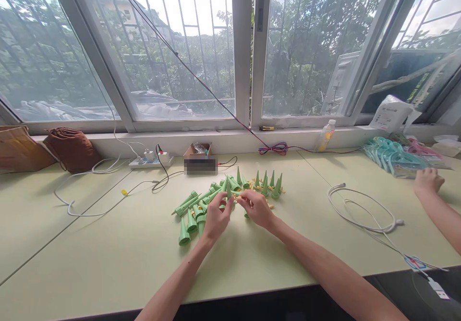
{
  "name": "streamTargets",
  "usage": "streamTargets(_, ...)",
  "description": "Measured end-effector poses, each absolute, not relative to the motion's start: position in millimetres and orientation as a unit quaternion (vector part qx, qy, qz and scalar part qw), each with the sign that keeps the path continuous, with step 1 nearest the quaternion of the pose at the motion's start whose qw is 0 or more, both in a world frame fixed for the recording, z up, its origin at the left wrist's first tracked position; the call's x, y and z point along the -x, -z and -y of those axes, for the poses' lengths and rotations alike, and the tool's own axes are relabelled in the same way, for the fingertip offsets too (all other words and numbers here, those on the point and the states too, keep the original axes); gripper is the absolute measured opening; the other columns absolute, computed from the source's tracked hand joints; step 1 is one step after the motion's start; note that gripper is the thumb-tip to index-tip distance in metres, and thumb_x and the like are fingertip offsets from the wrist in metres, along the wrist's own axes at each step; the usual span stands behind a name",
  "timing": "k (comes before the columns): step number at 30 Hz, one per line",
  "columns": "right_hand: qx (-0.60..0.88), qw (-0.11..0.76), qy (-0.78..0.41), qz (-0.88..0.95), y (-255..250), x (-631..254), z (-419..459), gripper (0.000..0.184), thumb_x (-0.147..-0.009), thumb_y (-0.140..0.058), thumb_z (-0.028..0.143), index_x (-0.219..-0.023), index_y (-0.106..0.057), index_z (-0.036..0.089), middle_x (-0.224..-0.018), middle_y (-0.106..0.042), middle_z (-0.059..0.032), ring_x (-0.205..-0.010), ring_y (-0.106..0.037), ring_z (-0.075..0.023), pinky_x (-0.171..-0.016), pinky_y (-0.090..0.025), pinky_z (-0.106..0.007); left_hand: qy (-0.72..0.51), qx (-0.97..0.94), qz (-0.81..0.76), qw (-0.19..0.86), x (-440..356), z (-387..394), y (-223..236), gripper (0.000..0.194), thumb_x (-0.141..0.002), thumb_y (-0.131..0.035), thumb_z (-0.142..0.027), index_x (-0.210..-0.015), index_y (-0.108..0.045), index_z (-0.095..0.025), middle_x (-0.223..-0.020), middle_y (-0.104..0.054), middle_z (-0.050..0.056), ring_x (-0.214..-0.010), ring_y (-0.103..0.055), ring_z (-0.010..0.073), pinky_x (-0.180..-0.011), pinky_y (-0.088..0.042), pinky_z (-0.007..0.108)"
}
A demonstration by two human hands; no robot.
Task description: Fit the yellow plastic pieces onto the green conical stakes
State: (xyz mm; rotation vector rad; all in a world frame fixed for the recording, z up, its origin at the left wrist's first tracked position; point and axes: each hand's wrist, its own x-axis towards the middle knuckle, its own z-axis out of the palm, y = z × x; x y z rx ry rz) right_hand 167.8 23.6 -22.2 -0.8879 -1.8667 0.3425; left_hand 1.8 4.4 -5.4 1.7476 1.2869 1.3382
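Note:
My left hand (217,218) is closed on a green plastic spike (229,189), its pointed end up. Close beside it, my right hand (256,208) pinches what looks like a small yellow piece (237,197) against the spike; the fingers partly hide the contact. A pile of similar green spikes (190,224) with collared ends lies around and left of my left hand. Beyond my right hand, several green cones (276,189) stand upright, with small yellow pieces (271,206) scattered among them.
Behind the pile sits a small cardboard box (198,150). A power strip (151,161) with cords lies left, a coiled white cable (360,225) right. A bottle (325,136) stands by the window. Another person's hand (429,182) rests near teal plastic items (394,157).

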Motion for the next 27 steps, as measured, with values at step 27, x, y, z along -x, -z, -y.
streamTargets(27, 0.351, 0.509, -0.151, 0.771, 21.4, -166.5, -22.1, 0.018, -0.098, -0.05, 0.032, -0.1, -0.063, 0.019, -0.085, -0.067, -0.0058, -0.066, -0.057, -0.0154, -0.058, -0.045, -0.026, -0.509, -0.647, -0.494, 0.281, -2.2, -5.2, 6.1, 0.031, -0.087, -0.06, -0.049, -0.092, -0.063, -0.018, -0.067, -0.062, 0.002, -0.053, -0.058, 0.0141, -0.044, -0.044, 0.023)
